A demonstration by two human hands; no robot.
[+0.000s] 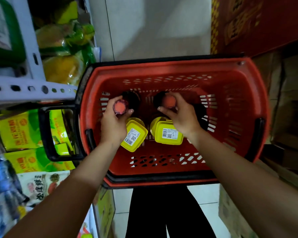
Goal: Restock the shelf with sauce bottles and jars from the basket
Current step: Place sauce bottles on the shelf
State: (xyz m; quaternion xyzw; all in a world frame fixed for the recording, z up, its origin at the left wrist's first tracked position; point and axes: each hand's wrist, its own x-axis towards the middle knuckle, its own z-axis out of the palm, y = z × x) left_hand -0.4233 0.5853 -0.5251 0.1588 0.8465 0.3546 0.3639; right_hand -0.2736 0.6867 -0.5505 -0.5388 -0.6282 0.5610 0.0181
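A red plastic basket (230, 79) stands in front of me, seen from above. Inside it, my left hand (113, 122) grips the neck of a dark sauce bottle with a red cap (120, 107). My right hand (181, 117) grips a second dark bottle with a red cap (169, 101). Two yellow-lidded jars stand just below the bottles: one (134, 134) beside my left wrist, the other (168, 133) partly under my right hand. Both lids carry white barcode labels. A white metal shelf (33, 91) is to the left.
The shelf holds yellow and green packets (24, 133) and bags (62, 69). The basket's black handle (46, 131) hangs over its left side against the packets. A red carton (258, 23) and brown boxes (291, 117) stand on the right. White floor tiles (153, 28) lie ahead.
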